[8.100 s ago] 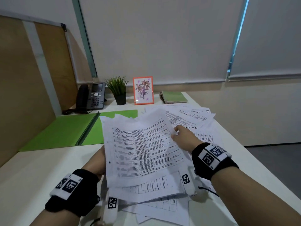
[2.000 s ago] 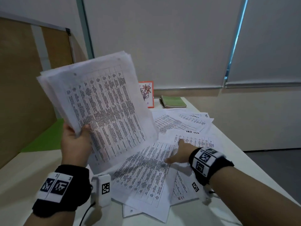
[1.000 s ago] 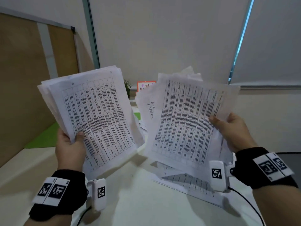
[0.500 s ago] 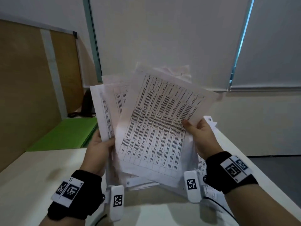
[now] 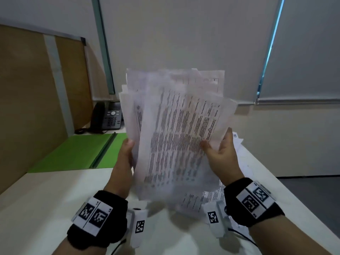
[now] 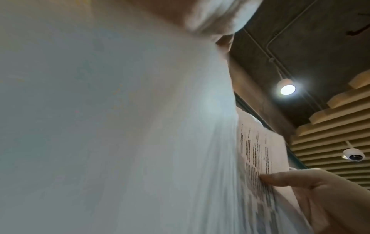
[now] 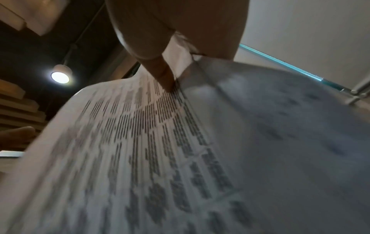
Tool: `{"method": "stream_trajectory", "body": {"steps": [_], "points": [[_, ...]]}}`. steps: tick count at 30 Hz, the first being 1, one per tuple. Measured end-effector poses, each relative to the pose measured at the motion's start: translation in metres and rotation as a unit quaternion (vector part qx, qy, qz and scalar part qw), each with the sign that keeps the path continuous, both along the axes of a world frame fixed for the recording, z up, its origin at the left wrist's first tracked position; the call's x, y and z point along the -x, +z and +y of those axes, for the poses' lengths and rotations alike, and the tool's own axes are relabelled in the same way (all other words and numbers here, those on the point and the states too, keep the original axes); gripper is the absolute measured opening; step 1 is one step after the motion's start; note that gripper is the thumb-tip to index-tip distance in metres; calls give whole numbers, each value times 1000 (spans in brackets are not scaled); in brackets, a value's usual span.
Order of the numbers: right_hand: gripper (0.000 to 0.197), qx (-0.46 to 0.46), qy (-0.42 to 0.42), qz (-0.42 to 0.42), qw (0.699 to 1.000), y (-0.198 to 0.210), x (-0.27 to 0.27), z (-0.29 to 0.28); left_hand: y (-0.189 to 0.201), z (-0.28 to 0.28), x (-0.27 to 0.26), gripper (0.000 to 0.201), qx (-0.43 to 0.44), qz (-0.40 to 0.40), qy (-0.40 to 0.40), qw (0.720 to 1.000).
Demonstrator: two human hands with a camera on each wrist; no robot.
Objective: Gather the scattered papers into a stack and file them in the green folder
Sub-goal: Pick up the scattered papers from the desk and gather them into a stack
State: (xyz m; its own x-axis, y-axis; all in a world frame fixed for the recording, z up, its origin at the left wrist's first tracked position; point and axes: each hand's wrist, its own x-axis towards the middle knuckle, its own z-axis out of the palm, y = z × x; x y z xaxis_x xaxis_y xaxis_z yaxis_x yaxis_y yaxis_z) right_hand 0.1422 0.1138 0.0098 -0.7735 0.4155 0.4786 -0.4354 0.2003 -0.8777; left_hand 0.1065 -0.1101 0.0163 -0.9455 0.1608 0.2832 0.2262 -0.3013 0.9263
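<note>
Fingers of left hand [image 5: 123,159] pinch left edge of paper stack [image 5: 176,133]; right hand [image 5: 222,155] grips right edge, thumb on printed face. Stack upright above desk [image 5: 55,196], sheets fanned, uneven. Green folder [image 5: 77,151] open, far left. Loose papers [image 5: 195,199] remain below. Risk: loose grip on misaligned edges lets sheets slip out, scatter.

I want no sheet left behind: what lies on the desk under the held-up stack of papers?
A few loose printed sheets lie on the desk below the stack of papers. The stack hides whatever lies further back.
</note>
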Motion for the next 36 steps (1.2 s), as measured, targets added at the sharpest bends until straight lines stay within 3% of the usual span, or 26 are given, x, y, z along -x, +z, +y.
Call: {"method": "stream_trajectory", "body": {"steps": [2,5,6,9,11,15,20,28,36], "points": [[51,-12,2,-20,1000,-3,-3,6,-4,-3,-1,68,41,16,-7,999],[52,11,9,-43,999,-8,-5,14,-13,-3,-6,74,67,9,-51,996],[51,14,10,-44,999,-9,-5,14,-14,0,-6,73,84,11,-37,996],[38,4,2,-25,1000,-6,-6,7,-12,11,-1,34,128,39,47,990],[29,6,-8,-1,1000,-1,-9,0,-9,18,1,23,122,58,88,987],[31,16,-14,25,999,5,-15,-5,1,21,0,24,86,74,115,987],[48,3,-17,-11,1000,-2,-17,4,-6,18,0,49,106,25,87,990],[49,42,53,-77,995,-5,-10,13,-9,17,1,32,68,-11,54,996],[32,-4,-41,5,999,6,-20,-16,-7,26,2,23,76,74,122,987]]}}
